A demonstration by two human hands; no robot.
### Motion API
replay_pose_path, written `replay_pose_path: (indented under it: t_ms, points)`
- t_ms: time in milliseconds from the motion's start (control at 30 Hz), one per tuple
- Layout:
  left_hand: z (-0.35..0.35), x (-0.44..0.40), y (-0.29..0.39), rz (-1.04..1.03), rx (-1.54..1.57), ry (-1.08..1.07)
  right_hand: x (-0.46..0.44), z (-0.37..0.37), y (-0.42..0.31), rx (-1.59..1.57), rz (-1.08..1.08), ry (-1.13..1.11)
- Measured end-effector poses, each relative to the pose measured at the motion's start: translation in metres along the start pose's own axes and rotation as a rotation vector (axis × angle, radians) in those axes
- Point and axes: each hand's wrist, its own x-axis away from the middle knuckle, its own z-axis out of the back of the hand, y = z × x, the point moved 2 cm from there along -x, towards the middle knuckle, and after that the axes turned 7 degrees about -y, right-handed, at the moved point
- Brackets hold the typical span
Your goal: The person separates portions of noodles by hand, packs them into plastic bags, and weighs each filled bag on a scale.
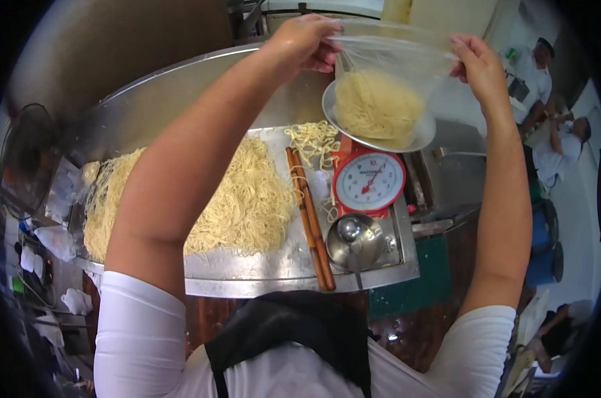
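Observation:
A clear plastic bag (pixel 393 50) with a portion of noodles (pixel 376 106) in its bottom hangs between my hands. My left hand (pixel 305 45) pinches the bag's left upper edge, and my right hand (pixel 474 66) grips the right one. Under the bag is the round metal pan (pixel 416 138) of a red dial scale (pixel 369 182); whether the bag rests on the pan I cannot tell. A large heap of loose noodles (pixel 244 199) lies on the metal worktop to the left, partly hidden by my left forearm.
A pair of long wooden sticks (pixel 310 219) lies between the noodle heap and the scale. A metal bowl (pixel 370 255) holding a ladle (pixel 349 230) stands near the front edge. A fan (pixel 27 162) is at far left. Other people (pixel 566 142) are at the right, near blue bins (pixel 544 262).

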Motion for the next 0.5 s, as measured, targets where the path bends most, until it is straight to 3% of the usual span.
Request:
replay_pose_path:
  t_ms: [333, 500]
  points:
    - [0.001, -0.004, -0.010, 0.019, -0.130, -0.036, -0.002, 0.005, -0.017, 0.211, 0.029, 0.012]
    - [-0.010, 0.002, -0.015, 0.036, -0.226, -0.061, 0.013, -0.015, -0.053, 0.113, 0.027, 0.082]
